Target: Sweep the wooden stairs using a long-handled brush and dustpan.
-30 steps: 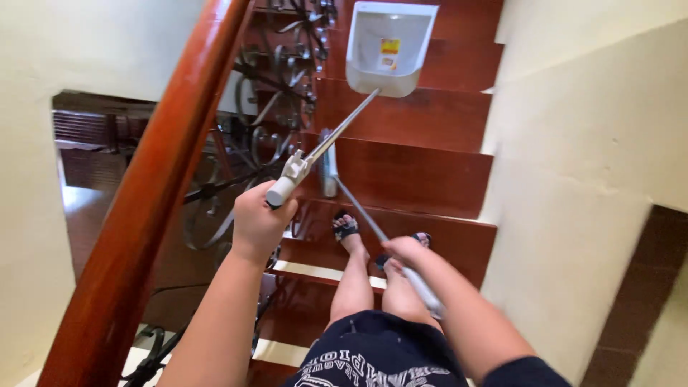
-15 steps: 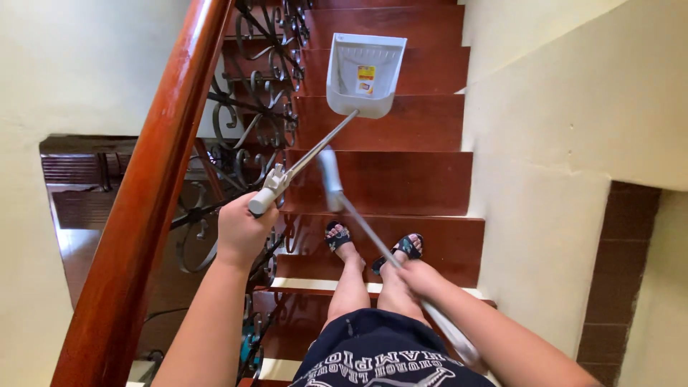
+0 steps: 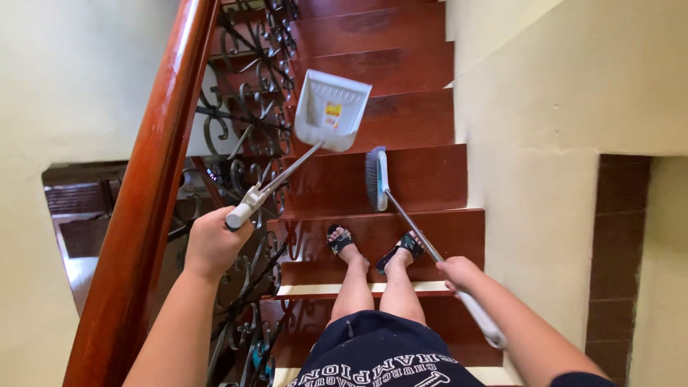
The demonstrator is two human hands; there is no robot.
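**Broom head one step ahead, dustpan raised to its left**

The person stands on a dark red wooden stair [image 3: 423,236], feet in sandals. The right hand [image 3: 459,274] is closed around the shaft of a broom [image 3: 378,179], whose long handle runs from behind the hand, forward and to the left, down to the bristle head resting on the tread just ahead of the feet. The left hand [image 3: 213,244] is clenched on the grey grip of a long-handled dustpan [image 3: 331,109]. Its shaft slants up and to the right, so the white pan hangs in the air over the next tread, above and slightly left of the broom head, near it but not touching. The wooden handrail [image 3: 154,186] runs just beside the left hand.
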